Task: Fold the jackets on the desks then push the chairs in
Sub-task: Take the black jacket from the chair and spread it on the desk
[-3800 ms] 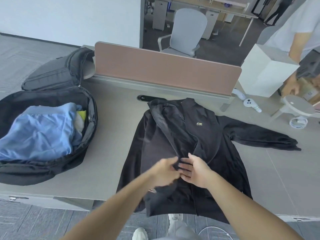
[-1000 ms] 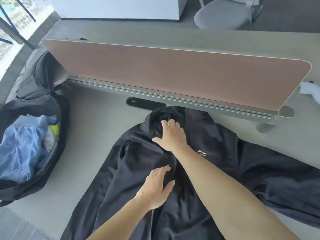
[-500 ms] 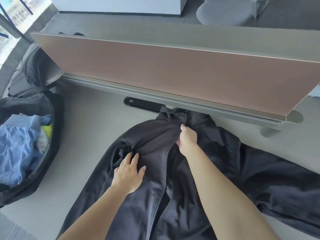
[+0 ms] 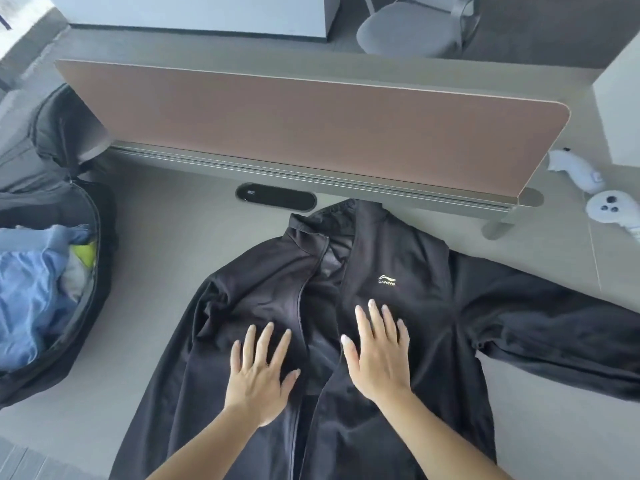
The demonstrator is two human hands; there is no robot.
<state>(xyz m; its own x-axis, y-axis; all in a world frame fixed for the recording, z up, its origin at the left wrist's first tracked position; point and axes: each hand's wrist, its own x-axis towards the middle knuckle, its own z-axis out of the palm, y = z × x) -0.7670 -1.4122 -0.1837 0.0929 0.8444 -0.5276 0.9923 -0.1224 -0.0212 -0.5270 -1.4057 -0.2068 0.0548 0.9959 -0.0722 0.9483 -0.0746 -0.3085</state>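
Observation:
A black zip jacket with a small gold chest logo lies front up on the grey desk, collar toward the divider. Its front panels lie side by side with a narrow gap at the chest. One sleeve stretches out to the right; the other runs down the left side. My left hand lies flat with spread fingers on the left front panel. My right hand lies flat on the right panel, just below the logo. A grey office chair stands beyond the divider.
A brown divider panel runs along the desk's back edge. An open black bag with blue clothing sits at the left. A black oval cable port lies near the collar. Two white controllers and a white box are at the right.
My right hand let go of the collar area and moved down onto the right front panel. The left hand slid toward the zip. Both now lie flat, and the logo shows again.

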